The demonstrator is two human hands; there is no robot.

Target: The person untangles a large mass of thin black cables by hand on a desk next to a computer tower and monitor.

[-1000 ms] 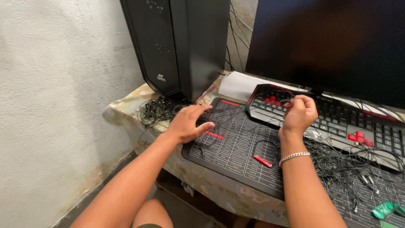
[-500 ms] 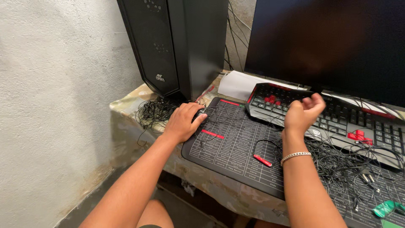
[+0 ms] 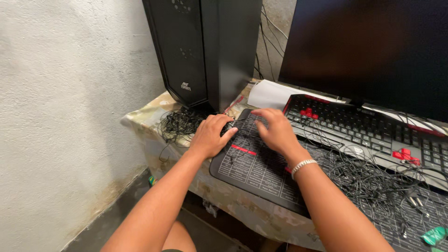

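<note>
The left hand (image 3: 211, 135) lies palm down at the near left corner of the black desk mat (image 3: 254, 170), fingers curled loosely with the fingertips (image 3: 228, 125) pressing thin black wire (image 3: 240, 125) against the mat; whether any strand is actually pinched in the grip cannot be told. The right hand (image 3: 276, 130) reaches across just beside it, fingers spread and bent down onto the same strands, its grip half open and closed on nothing that shows clearly. A beaded bracelet (image 3: 303, 165) circles the right wrist.

The wire under the fingers runs roughly left to right across the mat's far edge, its long axis following that edge, one end leading left into a tangled black bundle (image 3: 179, 125) on the bench (image 3: 224, 198) beside the mat. To the right a second, looser sprawl of thin wires (image 3: 373, 179) covers the mat and climbs onto the front edge of the black keyboard with red keys (image 3: 364, 130).

Behind the hands a black computer tower (image 3: 205, 51) stands upright at the bench's back left, close to the bundle. A dark monitor (image 3: 373, 51) rises behind the keyboard, with white paper (image 3: 268, 95) lying between tower and keyboard. A small green object (image 3: 435, 234) sits at the mat's far right. The plastered wall (image 3: 70, 93) borders the bench on the left.
</note>
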